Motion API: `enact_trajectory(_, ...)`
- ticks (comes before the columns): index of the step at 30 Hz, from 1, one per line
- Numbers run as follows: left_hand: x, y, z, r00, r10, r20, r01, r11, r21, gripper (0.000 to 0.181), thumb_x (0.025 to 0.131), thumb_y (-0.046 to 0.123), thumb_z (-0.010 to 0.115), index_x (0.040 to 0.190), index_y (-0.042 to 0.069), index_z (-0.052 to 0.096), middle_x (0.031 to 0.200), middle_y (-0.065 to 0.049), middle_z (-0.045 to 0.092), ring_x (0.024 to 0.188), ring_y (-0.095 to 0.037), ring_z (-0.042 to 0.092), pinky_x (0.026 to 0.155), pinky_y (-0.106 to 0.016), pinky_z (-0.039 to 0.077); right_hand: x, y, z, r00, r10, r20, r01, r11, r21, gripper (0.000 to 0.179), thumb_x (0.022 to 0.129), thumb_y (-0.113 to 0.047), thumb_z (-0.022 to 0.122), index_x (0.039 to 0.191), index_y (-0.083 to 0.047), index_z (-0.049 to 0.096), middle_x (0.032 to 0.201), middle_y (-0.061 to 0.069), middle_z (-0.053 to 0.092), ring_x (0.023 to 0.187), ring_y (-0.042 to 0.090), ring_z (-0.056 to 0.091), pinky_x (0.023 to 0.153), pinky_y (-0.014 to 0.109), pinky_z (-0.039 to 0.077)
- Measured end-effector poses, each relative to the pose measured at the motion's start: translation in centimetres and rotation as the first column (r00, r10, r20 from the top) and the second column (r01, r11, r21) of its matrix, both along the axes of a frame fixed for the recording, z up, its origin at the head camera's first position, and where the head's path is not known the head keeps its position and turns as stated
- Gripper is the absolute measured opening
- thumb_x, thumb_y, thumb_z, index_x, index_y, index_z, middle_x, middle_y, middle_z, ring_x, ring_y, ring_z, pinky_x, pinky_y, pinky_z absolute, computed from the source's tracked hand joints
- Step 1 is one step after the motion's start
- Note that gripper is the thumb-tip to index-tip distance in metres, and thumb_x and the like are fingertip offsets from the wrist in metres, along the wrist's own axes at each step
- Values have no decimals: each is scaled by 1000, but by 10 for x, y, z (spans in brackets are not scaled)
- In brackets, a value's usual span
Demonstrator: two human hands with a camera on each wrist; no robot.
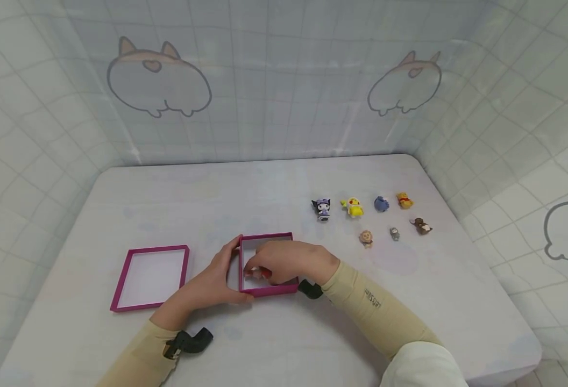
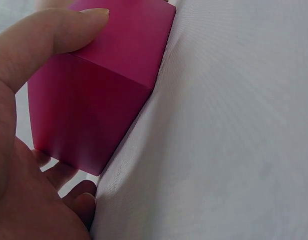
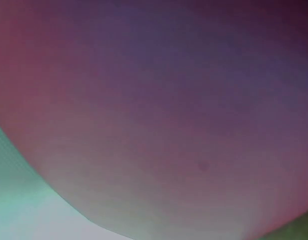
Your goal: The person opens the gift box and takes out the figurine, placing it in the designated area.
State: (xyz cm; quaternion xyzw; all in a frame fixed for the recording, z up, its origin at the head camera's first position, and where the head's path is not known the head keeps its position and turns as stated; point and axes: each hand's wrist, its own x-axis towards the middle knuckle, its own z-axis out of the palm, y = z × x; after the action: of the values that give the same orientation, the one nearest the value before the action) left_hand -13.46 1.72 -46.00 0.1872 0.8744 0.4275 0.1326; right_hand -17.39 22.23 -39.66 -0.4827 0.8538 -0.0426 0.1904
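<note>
A magenta open-topped box with a pale inside sits near the middle of the table. My left hand grips its left side, the thumb along the near wall and the fingers at the far left corner. In the left wrist view the thumb presses one magenta wall of the box, with fingers curled by another. Reaching down inside the box, my right hand pinches a small red and whitish figurine, partly hidden by the fingers. A blurred close surface fills most of the right wrist view.
A shallow magenta-rimmed lid lies left of the box. Several small figurines stand or lie at the right, among them a purple-and-black one, a yellow one, a blue one and a brown one. Curtain walls border the table.
</note>
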Motion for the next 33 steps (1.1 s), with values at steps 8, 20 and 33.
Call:
enact_trajectory(8,-5,5,0,1000,-22,-7,22,1000,4,121,50,57,80,142,38,2,142,15,17,129,-10,17,99,-50,30,0,7,1,1000,14,-14,-13,1000,27,38,79,-14,67,112,-32,60,80,-13,52,74,2,45,61,15,39)
enact_trajectory(20,-4,-7,-7,998,-36,-54,36,999,4,123,54,52,80,142,33,-3,142,0,20,127,-22,21,91,-57,35,-2,-10,-4,995,89,-41,-86,993,77,28,86,-16,59,111,-29,62,80,-11,54,73,3,46,67,15,40)
enact_trajectory(33,-11,0,-10,997,-52,-53,53,999,9,122,54,53,80,143,33,-2,142,1,20,128,-21,20,93,-57,33,-5,-3,-9,1000,-3,-17,5,995,96,33,82,-13,64,109,-29,58,78,-13,54,70,3,47,63,14,40)
